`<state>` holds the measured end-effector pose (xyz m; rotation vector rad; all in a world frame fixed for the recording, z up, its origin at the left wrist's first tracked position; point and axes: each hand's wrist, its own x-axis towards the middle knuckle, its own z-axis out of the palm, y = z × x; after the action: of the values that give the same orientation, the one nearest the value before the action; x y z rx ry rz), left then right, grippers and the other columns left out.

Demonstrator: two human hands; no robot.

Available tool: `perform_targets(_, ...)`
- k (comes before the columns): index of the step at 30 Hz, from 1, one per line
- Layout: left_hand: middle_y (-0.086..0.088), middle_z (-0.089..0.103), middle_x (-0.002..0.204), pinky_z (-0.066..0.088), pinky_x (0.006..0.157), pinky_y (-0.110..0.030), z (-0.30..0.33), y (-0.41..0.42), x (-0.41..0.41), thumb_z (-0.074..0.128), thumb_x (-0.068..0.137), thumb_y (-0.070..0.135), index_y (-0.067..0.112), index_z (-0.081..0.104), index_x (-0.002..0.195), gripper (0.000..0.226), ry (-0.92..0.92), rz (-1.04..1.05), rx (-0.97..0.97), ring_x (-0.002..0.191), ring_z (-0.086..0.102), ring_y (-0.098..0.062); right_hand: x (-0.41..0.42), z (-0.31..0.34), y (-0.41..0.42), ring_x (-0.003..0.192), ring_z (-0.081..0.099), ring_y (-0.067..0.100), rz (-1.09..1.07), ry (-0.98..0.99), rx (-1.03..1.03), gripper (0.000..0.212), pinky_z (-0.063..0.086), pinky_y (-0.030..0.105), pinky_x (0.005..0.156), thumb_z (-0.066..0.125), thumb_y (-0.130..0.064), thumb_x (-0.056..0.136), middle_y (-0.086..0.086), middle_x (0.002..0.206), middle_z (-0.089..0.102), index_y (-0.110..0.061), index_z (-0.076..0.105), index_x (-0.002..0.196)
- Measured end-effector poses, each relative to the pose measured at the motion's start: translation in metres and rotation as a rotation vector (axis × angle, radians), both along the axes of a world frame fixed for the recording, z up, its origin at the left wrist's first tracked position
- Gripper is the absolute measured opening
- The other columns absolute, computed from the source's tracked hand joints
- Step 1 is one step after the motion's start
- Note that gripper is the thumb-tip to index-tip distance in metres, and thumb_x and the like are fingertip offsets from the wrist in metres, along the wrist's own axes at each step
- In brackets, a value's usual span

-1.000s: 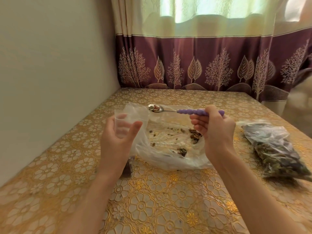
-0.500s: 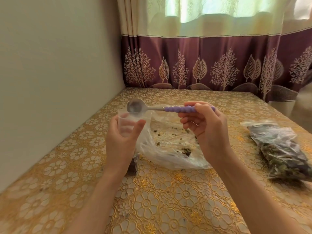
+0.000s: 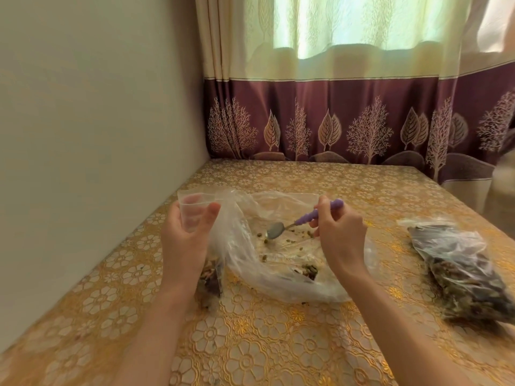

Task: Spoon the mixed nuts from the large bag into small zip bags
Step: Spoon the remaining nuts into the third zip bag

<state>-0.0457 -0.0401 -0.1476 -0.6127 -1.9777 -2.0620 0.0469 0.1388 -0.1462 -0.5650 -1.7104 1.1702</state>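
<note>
On the table (image 3: pixel 278 344), the big bag (image 3: pixel 278 277) lies open between my hands (only scattered nuts (image 3: pixel 308 270) remain inside). My left hand (image 3: pixel 185 240) grips a small zip bag (image 3: pixel 195 215) upright at its left edge. My right hand (image 3: pixel 341 236) pinches the spoon (image 3: pixel 295 225), bowl down among the nuts.

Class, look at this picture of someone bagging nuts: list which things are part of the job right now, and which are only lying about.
In the job:
left hand holding the small zip bag open
right hand gripping the purple-handled spoon
large bag, few mixed nuts left inside

Lying about:
filled bag at the right
flowered tablecloth
curtain
</note>
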Motion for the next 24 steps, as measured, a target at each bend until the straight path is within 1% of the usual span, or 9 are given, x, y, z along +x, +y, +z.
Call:
perform_targets(4,0.014,0.066,0.097,0.049,0.078,-0.023,0.012,0.005,-0.009,0.062,0.068,0.062,0.037,0.054,0.104,0.045,0.026,-0.009,-0.009,0.091,0.063,0.001,-0.015,-0.001,-0.005,0.054,0.057,0.004,0.030,-0.098,0.012,0.039,0.046,0.029,0.061,0.047,-0.025,0.097,-0.008,0.060,0.068,-0.014,0.068,0.066)
perform_targets(7,0.016,0.065,0.095,0.050,0.078,-0.024,0.016,0.008,-0.020,0.062,0.067,0.063,0.035,0.054,0.106,0.049,0.039,-0.021,-0.042,0.088,0.062,0.005,-0.026,-0.002,-0.012,0.060,0.060,0.024,0.112,-0.109,-0.071,0.042,0.050,0.040,0.063,0.047,-0.024,0.097,0.004,0.066,0.071,-0.022,0.065,0.059)
perform_targets(8,0.016,0.065,0.095,0.050,0.078,-0.025,0.016,0.009,-0.024,0.062,0.066,0.064,0.035,0.054,0.106,0.050,0.037,-0.019,-0.052,0.090,0.062,0.002,-0.030,-0.003,-0.013,0.058,0.057,0.025,0.136,-0.123,-0.104,0.043,0.050,0.041,0.061,0.047,-0.024,0.097,0.005,0.068,0.072,-0.021,0.067,0.059)
perform_targets(11,0.016,0.065,0.096,0.049,0.075,-0.023,0.014,0.007,-0.036,0.061,0.066,0.063,0.037,0.053,0.105,0.048,0.040,-0.010,-0.063,0.092,0.061,0.000,-0.039,-0.005,-0.011,0.055,0.052,0.013,0.262,-0.169,-0.294,0.046,0.042,0.027,0.049,0.044,-0.023,0.098,0.007,0.072,0.072,-0.011,0.073,0.064)
perform_targets(13,0.015,0.064,0.096,0.047,0.067,-0.013,0.009,0.007,-0.040,0.061,0.065,0.064,0.034,0.054,0.109,0.054,0.042,-0.006,-0.053,0.087,0.061,0.005,-0.042,-0.005,-0.008,0.052,0.049,0.012,0.383,-0.159,-0.481,0.052,0.037,0.021,0.044,0.042,-0.015,0.097,0.017,0.075,0.072,-0.009,0.072,0.055)
perform_targets(15,0.015,0.064,0.096,0.047,0.061,-0.007,0.004,0.007,-0.040,0.060,0.062,0.073,0.030,0.054,0.112,0.067,0.054,-0.004,-0.048,0.083,0.060,0.012,-0.043,-0.004,-0.005,0.052,0.048,0.014,0.446,-0.163,-0.598,0.057,0.037,0.022,0.046,0.040,-0.007,0.092,0.026,0.072,0.067,-0.011,0.070,0.043)
perform_targets(18,0.016,0.063,0.095,0.048,0.068,-0.015,-0.003,0.010,-0.038,0.056,0.048,0.088,0.038,0.053,0.107,0.077,0.056,-0.031,-0.074,0.083,0.061,0.011,-0.047,-0.006,0.000,0.053,0.055,0.013,0.466,-0.177,-0.716,0.058,0.044,0.020,0.048,0.039,-0.003,0.088,0.015,0.064,0.070,-0.014,0.068,0.039)
perform_targets(21,0.014,0.064,0.097,0.052,0.074,-0.026,-0.006,0.012,-0.039,0.057,0.047,0.088,0.041,0.052,0.106,0.075,0.061,-0.061,-0.091,0.084,0.063,0.006,-0.047,-0.006,0.003,0.051,0.056,0.011,0.485,-0.181,-0.777,0.062,0.045,0.016,0.046,0.036,-0.002,0.090,0.013,0.066,0.072,-0.012,0.066,0.036)
perform_targets(24,0.013,0.064,0.097,0.054,0.075,-0.028,-0.008,0.012,-0.039,0.057,0.046,0.088,0.040,0.050,0.108,0.080,0.071,-0.069,-0.115,0.084,0.062,0.006,-0.044,-0.003,0.007,0.049,0.054,0.011,0.455,-0.156,-0.810,0.065,0.044,0.016,0.044,0.036,-0.003,0.091,0.008,0.055,0.069,-0.011,0.063,0.033)
